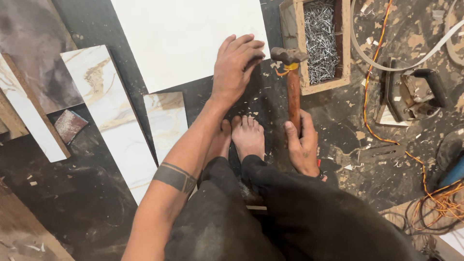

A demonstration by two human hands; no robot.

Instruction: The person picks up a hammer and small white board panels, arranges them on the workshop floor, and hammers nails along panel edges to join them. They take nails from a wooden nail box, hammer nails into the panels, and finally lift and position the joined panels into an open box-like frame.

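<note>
We crouch on the floor (87,208), our right hand (303,145) wrapped around the wooden handle of a hammer (291,77), its head raised just beside our left hand (235,67). The left fingers (251,54) are pinched narrow at the lower edge of a white board (183,38), apparently steadying a nail too small to make out. We judge this the nailing step; a short, square tap clear of the fingertips is what it calls for. A wooden box of nails (319,38) sits just beyond the hammer.

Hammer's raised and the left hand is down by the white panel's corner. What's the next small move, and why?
Probably a short, light tap. The right hand holds the hammer with its head just beside the left hand, whose fingertips pinch at the white panel corner. Whether they hold a nail cannot be seen.
</note>
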